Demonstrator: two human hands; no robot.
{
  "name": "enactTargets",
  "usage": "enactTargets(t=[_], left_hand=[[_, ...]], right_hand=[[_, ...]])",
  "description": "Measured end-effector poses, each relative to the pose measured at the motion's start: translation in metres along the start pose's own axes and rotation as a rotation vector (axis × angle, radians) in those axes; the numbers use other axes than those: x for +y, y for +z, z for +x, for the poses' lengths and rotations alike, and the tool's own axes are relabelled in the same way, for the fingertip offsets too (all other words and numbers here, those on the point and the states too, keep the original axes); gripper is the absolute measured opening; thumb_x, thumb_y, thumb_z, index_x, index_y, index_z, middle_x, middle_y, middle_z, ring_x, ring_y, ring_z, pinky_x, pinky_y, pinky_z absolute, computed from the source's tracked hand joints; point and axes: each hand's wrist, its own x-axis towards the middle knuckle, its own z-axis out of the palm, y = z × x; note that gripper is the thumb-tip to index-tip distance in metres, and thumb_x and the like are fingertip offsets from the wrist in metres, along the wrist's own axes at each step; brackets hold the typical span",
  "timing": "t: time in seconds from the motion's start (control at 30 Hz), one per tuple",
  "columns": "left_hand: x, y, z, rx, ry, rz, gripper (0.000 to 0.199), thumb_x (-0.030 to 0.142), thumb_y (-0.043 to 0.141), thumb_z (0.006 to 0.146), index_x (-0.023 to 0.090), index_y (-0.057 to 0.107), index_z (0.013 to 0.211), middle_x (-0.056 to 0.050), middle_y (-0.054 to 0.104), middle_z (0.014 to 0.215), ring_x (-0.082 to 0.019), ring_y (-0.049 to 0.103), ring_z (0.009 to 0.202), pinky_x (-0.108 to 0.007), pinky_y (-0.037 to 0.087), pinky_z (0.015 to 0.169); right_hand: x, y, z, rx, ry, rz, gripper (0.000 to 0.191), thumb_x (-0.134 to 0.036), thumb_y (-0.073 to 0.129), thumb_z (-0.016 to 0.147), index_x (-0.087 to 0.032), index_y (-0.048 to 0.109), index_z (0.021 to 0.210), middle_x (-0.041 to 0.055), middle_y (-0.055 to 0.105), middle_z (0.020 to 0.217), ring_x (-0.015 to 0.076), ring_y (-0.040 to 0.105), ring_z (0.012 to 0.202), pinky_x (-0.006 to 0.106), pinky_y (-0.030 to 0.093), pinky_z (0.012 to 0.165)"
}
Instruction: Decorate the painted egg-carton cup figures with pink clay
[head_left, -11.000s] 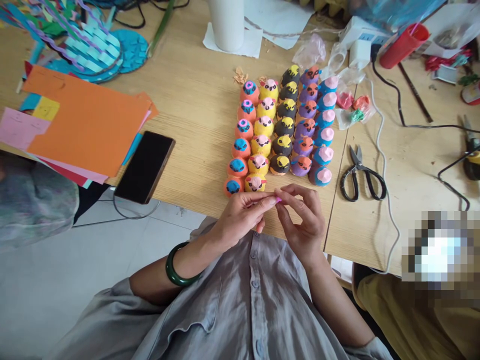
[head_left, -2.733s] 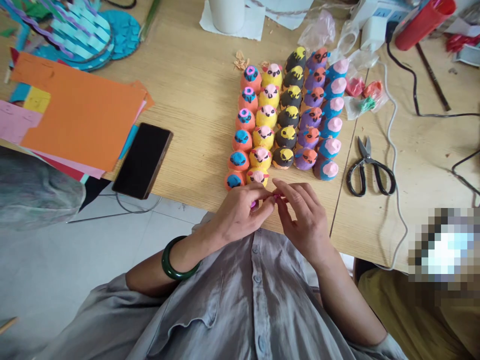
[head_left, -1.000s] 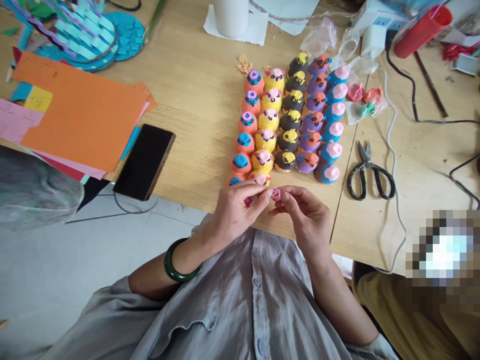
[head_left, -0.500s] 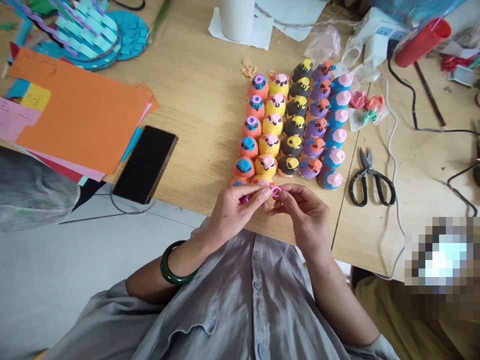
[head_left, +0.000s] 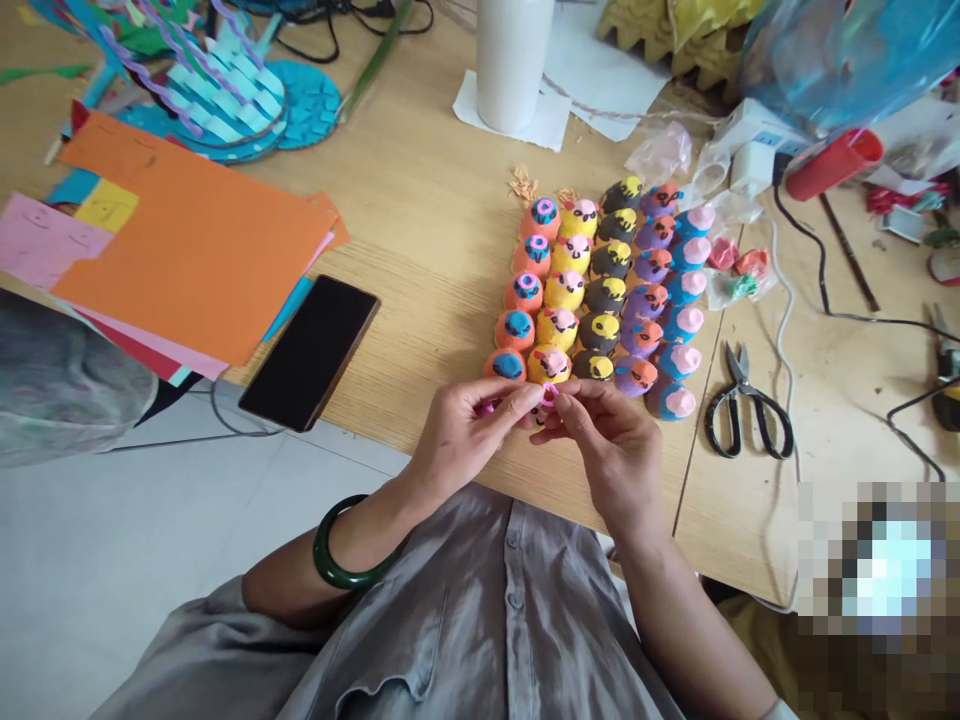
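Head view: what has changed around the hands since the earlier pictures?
A small pink ring now shows pinched between the left hand and right hand, which have moved forward over the nearest yellow painted figure. The rows of painted figures and black-handled scissors stayed as they were.

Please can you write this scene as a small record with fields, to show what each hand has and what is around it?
left hand: holds a small magenta piece
right hand: pinches a small pink ring
nearest things: painted bird figures, in five colour rows
left wrist: green bangle
surface: wooden table
also on surface: black phone, orange paper, black-handled scissors
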Motion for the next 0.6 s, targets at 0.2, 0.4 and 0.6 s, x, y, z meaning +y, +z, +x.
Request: enactTargets(t=[0.2, 0.4, 0.6], left_hand=[[0.011, -0.019, 0.034, 0.098, 0.103, 0.023, 0.036, 0.051, 0.068, 0.09, 0.017, 0.079, 0.084, -0.001, 0.062, 0.066, -0.007, 0.043, 0.051, -0.021, 0.033, 0.043], [0.008, -0.039, 0.062, 0.189, 0.232, 0.076, 0.029, 0.044, 0.069, 0.091, 0.02, 0.082, 0.1, -0.001, 0.068, 0.072, -0.006, 0.047, 0.053, -0.021, 0.035, 0.047], [-0.004, -0.04, 0.064, 0.179, 0.231, 0.131, 0.024, 0.036, 0.068, 0.092, 0.02, 0.081, 0.105, -0.002, 0.078, 0.083, -0.008, 0.058, 0.061, -0.021, 0.043, 0.054]], right_hand=[[-0.016, 0.005, 0.055, 0.021, -0.084, -0.132, 0.019, -0.036, 0.078, 0.082, -0.019, 0.071, 0.088, -0.001, 0.07, 0.07, 0.0122, 0.068, 0.061, 0.027, 0.065, 0.055], [-0.021, 0.008, 0.092, 0.034, -0.166, -0.255, 0.012, -0.03, 0.076, 0.081, -0.021, 0.071, 0.086, -0.0007, 0.07, 0.07, 0.0125, 0.065, 0.058, 0.025, 0.059, 0.047], [-0.014, 0.019, 0.082, -0.003, -0.131, -0.44, 0.011, -0.029, 0.072, 0.085, -0.019, 0.072, 0.09, 0.0015, 0.072, 0.077, 0.0117, 0.063, 0.06, 0.023, 0.051, 0.046]])
